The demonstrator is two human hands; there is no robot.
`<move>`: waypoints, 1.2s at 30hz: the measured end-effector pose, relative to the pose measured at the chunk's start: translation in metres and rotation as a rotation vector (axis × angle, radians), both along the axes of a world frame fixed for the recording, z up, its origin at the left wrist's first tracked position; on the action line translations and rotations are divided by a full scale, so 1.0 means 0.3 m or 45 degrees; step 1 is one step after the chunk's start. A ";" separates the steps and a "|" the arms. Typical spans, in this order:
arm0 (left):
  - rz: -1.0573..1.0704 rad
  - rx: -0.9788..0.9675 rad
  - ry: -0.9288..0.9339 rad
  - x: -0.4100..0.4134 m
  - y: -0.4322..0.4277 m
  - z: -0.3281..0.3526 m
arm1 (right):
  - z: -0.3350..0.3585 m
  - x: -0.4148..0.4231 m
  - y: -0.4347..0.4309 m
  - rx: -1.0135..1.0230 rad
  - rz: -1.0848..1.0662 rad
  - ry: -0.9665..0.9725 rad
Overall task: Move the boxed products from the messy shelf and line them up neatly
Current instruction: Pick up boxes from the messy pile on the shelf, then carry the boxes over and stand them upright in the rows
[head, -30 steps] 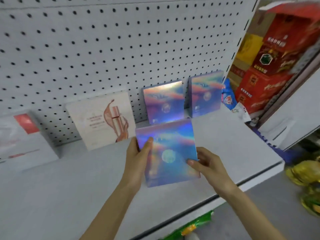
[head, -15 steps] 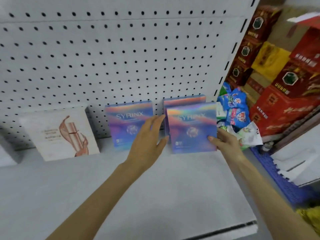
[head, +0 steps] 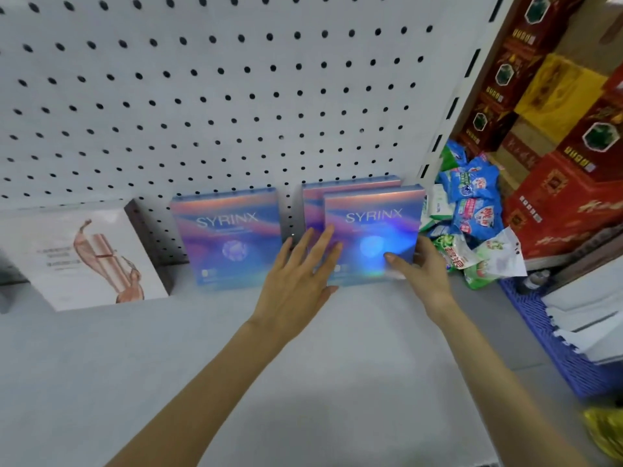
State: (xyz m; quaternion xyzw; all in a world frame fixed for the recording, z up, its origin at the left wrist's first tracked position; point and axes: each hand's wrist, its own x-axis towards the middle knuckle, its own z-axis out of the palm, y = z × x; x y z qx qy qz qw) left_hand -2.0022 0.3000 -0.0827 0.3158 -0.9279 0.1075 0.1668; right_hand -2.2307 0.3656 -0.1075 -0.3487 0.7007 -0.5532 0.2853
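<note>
Three iridescent SYRINX boxes stand upright at the back of the white shelf [head: 303,382]. The front box [head: 374,230] stands just ahead of a second one [head: 347,186], which it mostly hides. A third box [head: 229,237] stands alone to their left against the pegboard. My left hand [head: 300,278] lies with straight fingers against the front box's left edge. My right hand [head: 418,267] holds that box's lower right corner, thumb on its face.
A white box with a pink swirl print [head: 84,257] stands further left. Blue and green packets [head: 472,217] pile up past the shelf's right post. Red and yellow cartons [head: 556,129] fill the neighbouring bay, with a blue crate [head: 553,342] below.
The box I held out over the shelf has been carried back and stood upright in front of the right-hand box. My left hand's fingers have straightened against its edge.
</note>
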 end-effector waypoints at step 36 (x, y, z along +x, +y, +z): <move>1.631 0.776 1.641 2.258 1.194 -0.063 | 0.038 2.370 0.602 0.217 1.499 0.125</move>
